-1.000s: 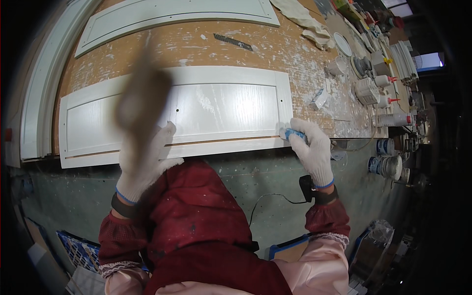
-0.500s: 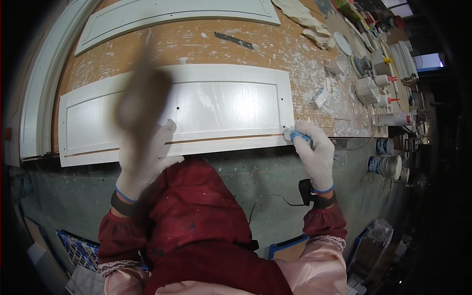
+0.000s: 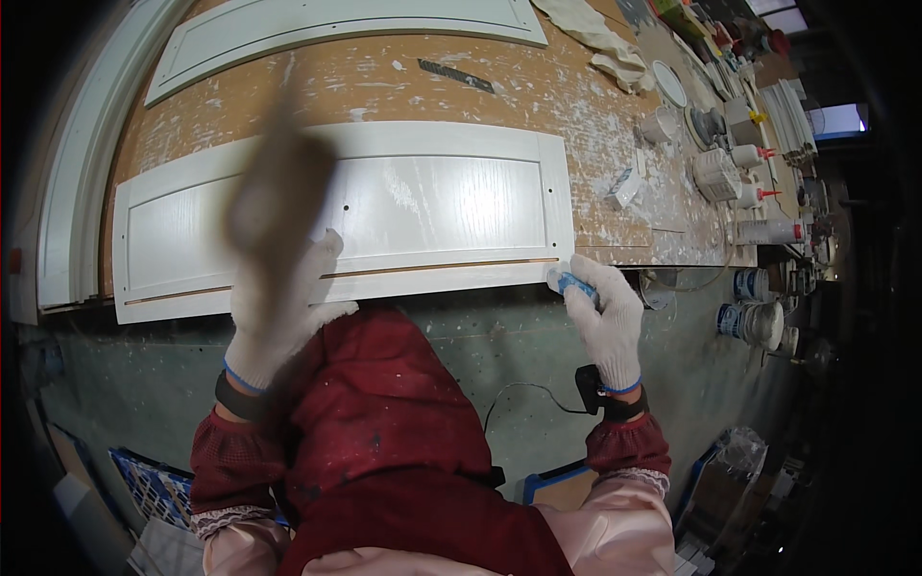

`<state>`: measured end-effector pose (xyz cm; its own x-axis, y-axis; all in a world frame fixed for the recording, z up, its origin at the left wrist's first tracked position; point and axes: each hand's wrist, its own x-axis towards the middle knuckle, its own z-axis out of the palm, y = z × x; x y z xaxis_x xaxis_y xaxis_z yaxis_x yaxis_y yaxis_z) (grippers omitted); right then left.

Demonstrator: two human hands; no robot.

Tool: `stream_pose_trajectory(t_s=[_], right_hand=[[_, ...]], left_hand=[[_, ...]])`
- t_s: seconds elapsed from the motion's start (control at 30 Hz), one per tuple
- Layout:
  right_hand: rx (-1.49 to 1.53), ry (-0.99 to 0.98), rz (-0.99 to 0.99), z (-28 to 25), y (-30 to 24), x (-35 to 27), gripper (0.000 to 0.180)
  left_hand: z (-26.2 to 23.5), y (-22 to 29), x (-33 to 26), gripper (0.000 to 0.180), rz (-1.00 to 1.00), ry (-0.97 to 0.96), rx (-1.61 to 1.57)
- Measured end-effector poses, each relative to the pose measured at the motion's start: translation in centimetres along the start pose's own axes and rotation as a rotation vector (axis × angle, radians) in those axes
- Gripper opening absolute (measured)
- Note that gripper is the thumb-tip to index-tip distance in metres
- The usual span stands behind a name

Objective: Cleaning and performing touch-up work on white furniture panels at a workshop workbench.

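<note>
Workbench (image 3: 403, 82): I see a brown top streaked with white paint, running from the left edge to the cluttered right end.
Door panel (image 3: 423, 197): a white framed panel lies flat along the near edge of the workbench, its lower right corner at the bench's front edge.
Second panel (image 3: 317, 29): another white panel lies along the far edge, well apart from the first.
Left hand (image 3: 279, 307): gloved in white, it is raised over the panel's lower rail, fingers closed round a brown tool (image 3: 274, 187) too blurred for me to identify.
Right hand (image 3: 605, 322): gloved in white, it sits at the panel's lower right corner, fingers clamped on a small blue block (image 3: 574, 283) that touches the corner.
Pots and bottles (image 3: 730, 178): these crowd the right end of the workbench.
Rag (image 3: 595, 43): a pale cloth lies crumpled at the far right corner.
</note>
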<state>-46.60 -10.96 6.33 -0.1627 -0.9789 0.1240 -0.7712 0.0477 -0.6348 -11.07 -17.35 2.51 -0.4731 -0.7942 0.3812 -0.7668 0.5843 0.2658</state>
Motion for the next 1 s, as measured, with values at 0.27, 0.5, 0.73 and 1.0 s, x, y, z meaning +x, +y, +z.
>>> stream_pose_trajectory(t_s=[0.27, 0.5, 0.73, 1.0], right_hand=[[-0.016, 0.095, -0.085, 0.8, -0.1, -0.6, 0.028], [0.091, 0.101, -0.112, 1.1, 0.7, -1.6, 0.032], [-0.042, 0.187, -0.175, 1.6, 0.1, 0.0, 0.031], [-0.002, -0.003, -0.046, 0.7, 0.2, -1.5, 0.031]], left_hand=[[0.1, -0.1, -0.1, 0.071, -0.009, -0.005, -0.011], [0.0, 0.1, 0.1, 0.072, -0.002, -0.001, -0.001], [-0.3, 0.5, 0.5, 0.071, -0.047, -0.063, -0.050], [-0.2, 0.2, 0.2, 0.071, -0.001, -0.013, -0.004]])
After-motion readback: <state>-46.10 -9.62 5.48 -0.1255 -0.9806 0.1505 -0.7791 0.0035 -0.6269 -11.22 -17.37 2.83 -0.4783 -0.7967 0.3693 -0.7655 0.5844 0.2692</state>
